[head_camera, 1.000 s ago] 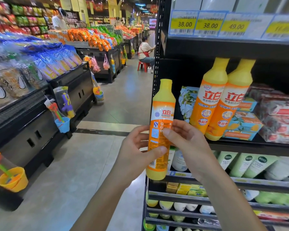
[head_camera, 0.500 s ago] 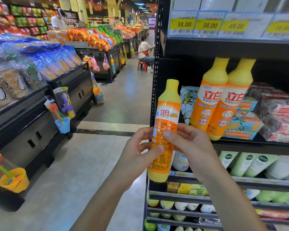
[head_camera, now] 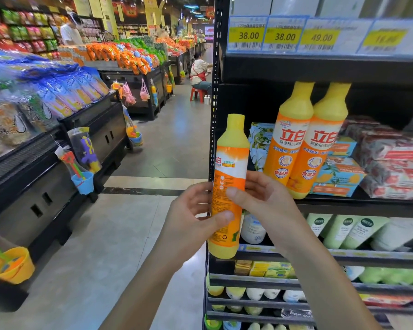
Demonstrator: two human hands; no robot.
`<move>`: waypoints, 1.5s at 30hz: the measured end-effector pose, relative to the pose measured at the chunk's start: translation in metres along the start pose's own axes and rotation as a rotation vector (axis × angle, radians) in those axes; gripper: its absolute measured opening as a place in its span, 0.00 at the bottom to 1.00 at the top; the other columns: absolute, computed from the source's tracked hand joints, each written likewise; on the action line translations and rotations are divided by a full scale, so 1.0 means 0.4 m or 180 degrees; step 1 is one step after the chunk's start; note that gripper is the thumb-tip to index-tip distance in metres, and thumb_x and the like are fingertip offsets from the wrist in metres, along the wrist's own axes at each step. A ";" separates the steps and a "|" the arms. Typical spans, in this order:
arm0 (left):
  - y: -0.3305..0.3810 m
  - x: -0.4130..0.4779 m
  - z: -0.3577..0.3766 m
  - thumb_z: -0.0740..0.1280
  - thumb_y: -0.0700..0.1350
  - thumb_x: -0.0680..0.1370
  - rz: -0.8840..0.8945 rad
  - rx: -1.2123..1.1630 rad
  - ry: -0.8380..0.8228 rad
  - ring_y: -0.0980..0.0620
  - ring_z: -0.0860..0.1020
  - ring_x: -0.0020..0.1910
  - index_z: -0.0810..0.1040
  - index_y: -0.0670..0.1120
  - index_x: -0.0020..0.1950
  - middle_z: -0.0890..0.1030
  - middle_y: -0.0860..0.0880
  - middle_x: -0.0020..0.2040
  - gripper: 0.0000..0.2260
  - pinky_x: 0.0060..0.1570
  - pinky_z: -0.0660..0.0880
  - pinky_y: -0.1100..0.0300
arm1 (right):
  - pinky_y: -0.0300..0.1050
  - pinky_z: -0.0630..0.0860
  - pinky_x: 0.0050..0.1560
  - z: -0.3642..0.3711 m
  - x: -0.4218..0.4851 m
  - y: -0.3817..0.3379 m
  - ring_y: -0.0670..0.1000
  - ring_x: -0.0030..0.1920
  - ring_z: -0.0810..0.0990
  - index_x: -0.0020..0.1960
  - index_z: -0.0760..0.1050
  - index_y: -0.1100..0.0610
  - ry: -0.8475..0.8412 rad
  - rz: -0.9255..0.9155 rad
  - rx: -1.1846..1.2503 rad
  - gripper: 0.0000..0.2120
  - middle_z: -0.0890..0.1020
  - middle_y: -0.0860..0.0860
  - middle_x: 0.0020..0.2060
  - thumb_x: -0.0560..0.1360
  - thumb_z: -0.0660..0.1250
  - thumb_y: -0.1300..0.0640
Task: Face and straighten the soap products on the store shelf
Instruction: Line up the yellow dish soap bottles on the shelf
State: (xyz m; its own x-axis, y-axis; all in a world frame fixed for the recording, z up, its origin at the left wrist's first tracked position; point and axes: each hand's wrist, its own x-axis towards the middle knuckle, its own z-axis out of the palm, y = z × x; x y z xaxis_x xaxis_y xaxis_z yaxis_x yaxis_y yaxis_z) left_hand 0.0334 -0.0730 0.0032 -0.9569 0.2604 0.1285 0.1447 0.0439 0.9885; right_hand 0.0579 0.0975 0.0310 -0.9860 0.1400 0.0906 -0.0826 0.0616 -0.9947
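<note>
Rotated about its long axis since a second ago: yellow-and-orange plastic dish-soap bottle. The red 立白 logo was seen whole then; now only 白 is seen, at the left edge of the body, and a small yellow tag has come round to mid-label. Position barely changed.

Grip: the bottle is clasped by both hands. Left hand: thumb laid across the lower front, fingers curled round the left side. Right hand: thumb tip pressed on the mid front, fingers wrapped behind the right side.

Location: bottle held near upright, off the boards, in front of the left post of the black metal shelf. Cap is level with the goods on the middle board, base level with the rail below. A recycling mark is seen low on its label; the fine print is too small to read.

On the middle board, two larger yellow-and-orange bottles are stood touching, leaning right, fronts out: 立白, 新金桔洗洁, round badge 食品用. Teal-and-orange soap boxes are stacked just beside them.

Yellow price tags on the top rail are read 38.00, 38.00, 49.00; the fourth is blurred.
</note>
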 end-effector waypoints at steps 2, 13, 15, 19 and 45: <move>0.003 0.004 -0.005 0.80 0.44 0.69 -0.0041 -0.0197 0.0019 0.55 0.85 0.51 0.77 0.52 0.61 0.87 0.55 0.51 0.23 0.45 0.81 0.64 | 0.46 0.80 0.60 -0.003 -0.002 -0.001 0.47 0.58 0.84 0.65 0.79 0.51 -0.0203 0.0084 0.0176 0.22 0.86 0.47 0.56 0.72 0.74 0.50; 0.015 0.002 -0.005 0.77 0.51 0.70 0.0016 -0.0080 -0.0356 0.61 0.82 0.57 0.75 0.59 0.65 0.84 0.61 0.56 0.25 0.47 0.80 0.68 | 0.48 0.83 0.53 0.004 0.007 0.010 0.50 0.53 0.86 0.59 0.82 0.53 0.0161 -0.0038 0.0467 0.24 0.88 0.50 0.51 0.63 0.78 0.53; 0.012 0.006 0.004 0.79 0.52 0.70 0.0033 0.0204 -0.0302 0.65 0.80 0.56 0.73 0.65 0.64 0.82 0.66 0.56 0.26 0.44 0.79 0.70 | 0.51 0.83 0.54 0.007 0.007 0.012 0.50 0.53 0.87 0.59 0.82 0.54 0.0237 -0.0071 0.0506 0.25 0.88 0.50 0.51 0.63 0.79 0.54; 0.000 0.017 0.016 0.80 0.50 0.71 0.0081 0.0446 -0.0114 0.65 0.79 0.55 0.72 0.66 0.65 0.80 0.62 0.54 0.28 0.44 0.80 0.67 | 0.55 0.84 0.56 0.013 0.010 0.021 0.50 0.53 0.87 0.59 0.82 0.54 0.0358 -0.0064 0.0466 0.26 0.88 0.51 0.51 0.62 0.80 0.55; 0.027 0.001 -0.026 0.74 0.60 0.68 0.0049 0.0227 -0.0295 0.65 0.80 0.56 0.77 0.62 0.63 0.82 0.67 0.55 0.24 0.43 0.79 0.70 | 0.47 0.83 0.51 0.007 0.005 0.005 0.51 0.54 0.87 0.62 0.80 0.54 0.0121 -0.0048 0.0601 0.25 0.88 0.51 0.52 0.65 0.77 0.53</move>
State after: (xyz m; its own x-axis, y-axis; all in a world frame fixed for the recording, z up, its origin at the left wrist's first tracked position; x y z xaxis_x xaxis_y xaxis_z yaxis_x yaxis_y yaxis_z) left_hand 0.0321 -0.0826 0.0146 -0.9275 0.3495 0.1325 0.1800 0.1070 0.9778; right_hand 0.0553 0.0953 0.0289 -0.9786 0.1779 0.1036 -0.1264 -0.1221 -0.9844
